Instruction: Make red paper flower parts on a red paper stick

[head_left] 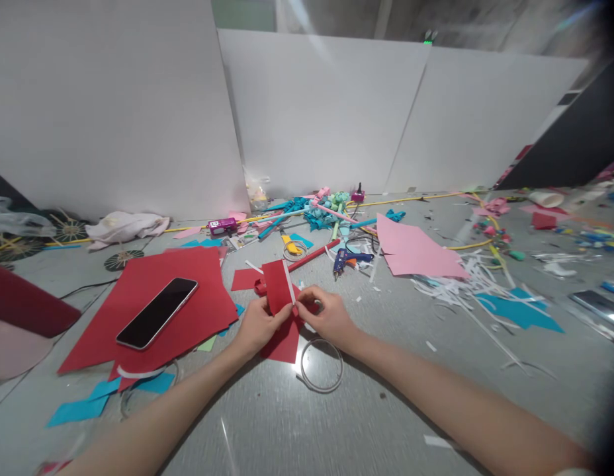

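My left hand (255, 324) is closed on a red paper piece (276, 284), thumb on top and fingers beneath. A narrow white tape strip (289, 281) runs along the paper's right edge. My right hand (331, 318) pinches the lower end of this strip, its fingertips nearly touching my left thumb. Below both hands another red paper piece (281, 345) lies on the floor. A thin white tape roll (341, 367) sits close under my right wrist. Beyond the hands are a red paper-wrapped stick (314, 256) and a blue glue gun (351, 259).
To the left, a black-screened phone (158, 314) rests on a large red sheet (106, 311). A pink sheet (416, 251) and white paper scraps (456, 283) lie to the right. Teal and pink paper flowers (324, 210) are heaped before white panels (327, 106). A yellow cutter (290, 244) lies ahead.
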### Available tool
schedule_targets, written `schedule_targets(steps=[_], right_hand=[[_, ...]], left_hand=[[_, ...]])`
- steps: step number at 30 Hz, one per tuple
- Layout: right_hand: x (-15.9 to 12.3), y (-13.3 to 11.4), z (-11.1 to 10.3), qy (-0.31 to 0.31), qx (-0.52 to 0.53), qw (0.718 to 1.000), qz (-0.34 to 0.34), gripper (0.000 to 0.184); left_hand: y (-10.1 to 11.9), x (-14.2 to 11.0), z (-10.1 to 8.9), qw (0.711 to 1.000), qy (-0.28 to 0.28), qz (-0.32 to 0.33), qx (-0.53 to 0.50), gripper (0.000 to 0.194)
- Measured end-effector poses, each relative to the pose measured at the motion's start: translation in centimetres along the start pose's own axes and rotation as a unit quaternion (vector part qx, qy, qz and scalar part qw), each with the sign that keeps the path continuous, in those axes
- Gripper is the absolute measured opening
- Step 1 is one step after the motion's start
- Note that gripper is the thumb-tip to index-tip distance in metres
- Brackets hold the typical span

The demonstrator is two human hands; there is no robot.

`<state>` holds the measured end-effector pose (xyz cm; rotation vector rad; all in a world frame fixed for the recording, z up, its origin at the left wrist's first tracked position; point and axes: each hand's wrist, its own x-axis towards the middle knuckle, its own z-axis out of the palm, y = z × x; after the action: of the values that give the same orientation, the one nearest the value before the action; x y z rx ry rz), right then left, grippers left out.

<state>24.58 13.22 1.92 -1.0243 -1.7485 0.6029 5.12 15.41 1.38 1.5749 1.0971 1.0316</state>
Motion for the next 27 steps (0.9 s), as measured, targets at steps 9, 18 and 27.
schedule_targets(steps=[9, 18, 27], right_hand=[[-0.39, 0.62, 0.25, -0.007, -0.075, 0.996, -0.056, 0.012], [-0.29, 0.54, 0.15, -0.024, -0.07, 0.997, -0.032, 0.012], [-0.23, 0.31, 0.09, -0.024, -0.05, 0.998, -0.031, 0.011]], left_hand=[[-0.31, 0.16, -0.04, 1.0, -0.007, 0.014, -0.012, 0.028], [-0.84, 0.18, -0.07, 0.999, -0.022, 0.038, 0.001, 0.027], [-0.79, 0.18, -0.09, 0.998, -0.031, 0.043, 0.014, 0.028]])
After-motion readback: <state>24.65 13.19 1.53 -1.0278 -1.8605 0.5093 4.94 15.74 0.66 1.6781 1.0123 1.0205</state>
